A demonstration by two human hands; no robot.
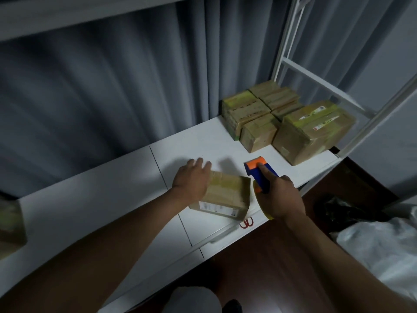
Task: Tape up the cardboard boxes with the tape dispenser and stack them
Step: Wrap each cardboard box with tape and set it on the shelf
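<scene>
- My left hand point(191, 180) lies flat, fingers straight, on the far left part of the cardboard box point(225, 197), which sits on the white desk point(112, 199).
- My right hand point(282, 197) is curled round the blue and orange tape dispenser point(259, 171), forefinger along its top, just right of the box.
- Taped boxes point(282, 116) are stacked at the desk's far right, well apart from my hands.
- Red scissors point(246, 223) lie at the near edge.

1. The left hand point(191, 179) covers the far left part of the cardboard box point(225, 195).
2. The right hand point(279, 197) hides the tape dispenser's point(259, 171) handle.
3. The label on the box is too small to read.
4. Red scissors point(246, 223) at the tabletop's point(126, 195) near edge are partly hidden.
5. A box at the left edge point(10, 224) is cut off and blurred.
</scene>
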